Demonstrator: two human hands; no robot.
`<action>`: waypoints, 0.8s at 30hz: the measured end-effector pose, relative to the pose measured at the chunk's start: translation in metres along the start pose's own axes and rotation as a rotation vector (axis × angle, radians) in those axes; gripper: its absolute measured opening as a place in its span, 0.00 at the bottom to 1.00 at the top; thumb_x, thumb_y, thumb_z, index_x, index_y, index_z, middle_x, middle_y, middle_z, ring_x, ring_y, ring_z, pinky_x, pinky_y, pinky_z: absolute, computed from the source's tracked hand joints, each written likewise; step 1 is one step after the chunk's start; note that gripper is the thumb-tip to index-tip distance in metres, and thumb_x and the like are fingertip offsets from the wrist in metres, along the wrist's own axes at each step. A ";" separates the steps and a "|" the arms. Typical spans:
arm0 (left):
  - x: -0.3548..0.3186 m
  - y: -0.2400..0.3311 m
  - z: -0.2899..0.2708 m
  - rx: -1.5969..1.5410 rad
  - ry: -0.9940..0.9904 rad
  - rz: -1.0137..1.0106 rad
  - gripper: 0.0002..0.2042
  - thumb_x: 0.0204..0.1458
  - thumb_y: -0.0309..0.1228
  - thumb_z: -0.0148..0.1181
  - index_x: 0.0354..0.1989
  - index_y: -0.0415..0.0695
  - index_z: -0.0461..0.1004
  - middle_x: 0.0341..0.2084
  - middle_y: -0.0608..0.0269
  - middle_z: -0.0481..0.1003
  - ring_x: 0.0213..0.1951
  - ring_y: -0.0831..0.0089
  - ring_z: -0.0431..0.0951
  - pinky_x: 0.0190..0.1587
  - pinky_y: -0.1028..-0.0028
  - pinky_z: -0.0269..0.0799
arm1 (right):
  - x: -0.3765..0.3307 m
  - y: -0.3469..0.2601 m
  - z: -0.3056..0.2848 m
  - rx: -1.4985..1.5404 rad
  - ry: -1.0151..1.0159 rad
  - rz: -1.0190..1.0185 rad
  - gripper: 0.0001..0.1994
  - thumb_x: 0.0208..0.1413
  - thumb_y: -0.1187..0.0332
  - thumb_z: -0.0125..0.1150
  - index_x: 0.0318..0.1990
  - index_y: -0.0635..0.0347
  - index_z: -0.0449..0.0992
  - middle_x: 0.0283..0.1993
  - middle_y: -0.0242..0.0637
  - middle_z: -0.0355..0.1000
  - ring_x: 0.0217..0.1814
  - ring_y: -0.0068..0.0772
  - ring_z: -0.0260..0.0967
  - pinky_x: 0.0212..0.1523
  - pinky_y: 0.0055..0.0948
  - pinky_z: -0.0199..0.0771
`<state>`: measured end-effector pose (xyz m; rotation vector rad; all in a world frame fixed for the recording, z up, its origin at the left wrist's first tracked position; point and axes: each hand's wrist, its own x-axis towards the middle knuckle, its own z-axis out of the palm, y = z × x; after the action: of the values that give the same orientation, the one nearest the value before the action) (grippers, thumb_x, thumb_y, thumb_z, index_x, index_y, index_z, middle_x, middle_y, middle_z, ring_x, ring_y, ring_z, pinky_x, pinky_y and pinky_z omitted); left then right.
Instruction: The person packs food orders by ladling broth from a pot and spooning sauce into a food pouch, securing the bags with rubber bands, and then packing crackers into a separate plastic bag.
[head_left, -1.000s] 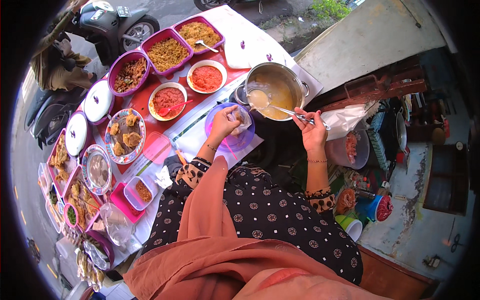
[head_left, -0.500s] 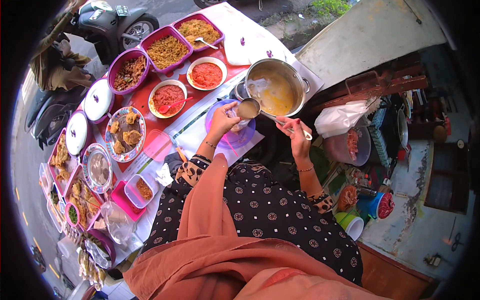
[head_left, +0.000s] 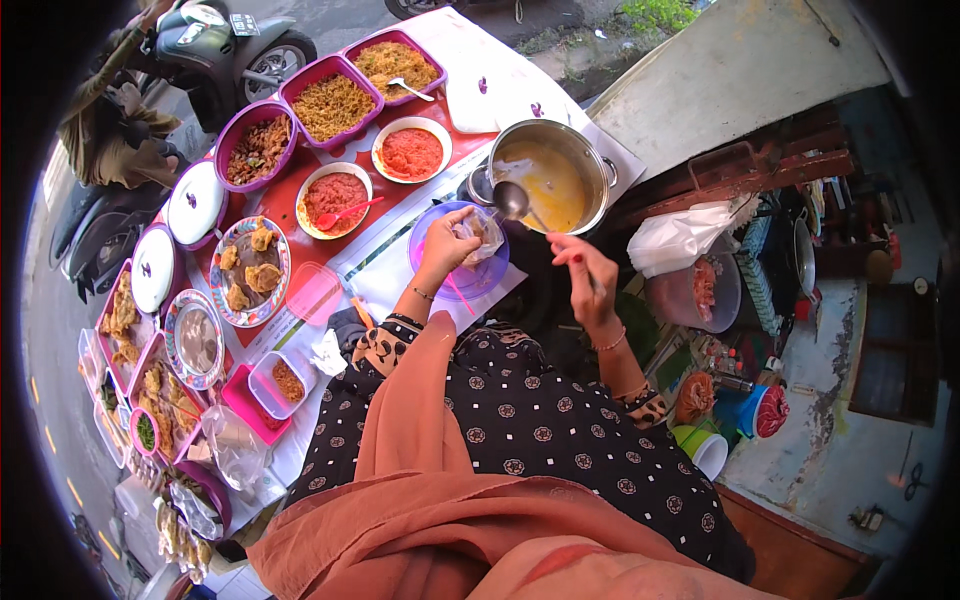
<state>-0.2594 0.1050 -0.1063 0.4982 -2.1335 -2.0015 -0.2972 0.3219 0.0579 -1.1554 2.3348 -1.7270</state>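
My left hand (head_left: 448,246) pinches a small clear plastic bag (head_left: 484,234) with pale contents, over a purple plastic bowl (head_left: 428,228). My right hand (head_left: 590,282) grips the end of a metal ladle (head_left: 511,200), whose bowl hangs at the near left rim of a large steel pot (head_left: 609,190). No liquid shows in the ladle's dark bowl. Yellowish, cloudy broth (head_left: 562,185) fills part of the pot, with something whitish at its left side. A pink straw-like strip (head_left: 461,292) lies across the purple bowl's near edge.
Left of the bowl stand two bowls of red sauce (head_left: 411,153), purple tubs of noodles (head_left: 333,106) and a plate of fried food (head_left: 262,277). White plastic bags (head_left: 680,238) lie on a tub at right. A scooter (head_left: 215,50) and a person (head_left: 115,140) are beyond the table.
The ladle has moved from above the bag to the pot's rim, and the broth seen in it is gone. The bag now shows more plainly beside my left hand.
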 end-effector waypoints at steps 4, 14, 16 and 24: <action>0.000 -0.004 0.002 -0.019 0.006 0.042 0.28 0.36 0.19 0.63 0.53 0.38 0.69 0.25 0.69 0.74 0.19 0.89 0.67 0.21 0.85 0.64 | 0.024 0.043 0.001 -0.165 0.106 0.083 0.09 0.58 0.74 0.45 0.33 0.70 0.72 0.33 0.47 0.74 0.35 0.39 0.74 0.37 0.29 0.71; -0.003 -0.001 0.003 -0.039 -0.025 0.029 0.28 0.36 0.19 0.63 0.53 0.38 0.69 0.34 0.65 0.75 0.27 0.85 0.72 0.30 0.83 0.70 | 0.060 0.155 0.039 -0.186 0.338 0.380 0.15 0.57 0.67 0.45 0.28 0.70 0.73 0.27 0.48 0.74 0.29 0.44 0.73 0.32 0.35 0.72; -0.005 0.001 0.001 -0.021 -0.023 0.011 0.29 0.35 0.19 0.63 0.53 0.39 0.69 0.34 0.66 0.75 0.27 0.85 0.72 0.30 0.83 0.70 | 0.072 0.160 0.043 0.306 0.554 0.570 0.18 0.59 0.64 0.45 0.28 0.71 0.73 0.31 0.47 0.74 0.31 0.39 0.73 0.33 0.31 0.76; -0.004 0.004 0.001 0.001 -0.022 -0.018 0.29 0.34 0.21 0.64 0.53 0.40 0.69 0.35 0.67 0.75 0.27 0.84 0.72 0.31 0.81 0.70 | 0.078 0.178 0.026 0.801 0.651 0.665 0.18 0.62 0.61 0.43 0.29 0.67 0.70 0.38 0.51 0.73 0.40 0.42 0.73 0.41 0.40 0.77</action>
<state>-0.2569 0.1077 -0.1024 0.4993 -2.1501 -2.0253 -0.4395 0.2774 -0.0696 0.3061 1.5488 -2.5064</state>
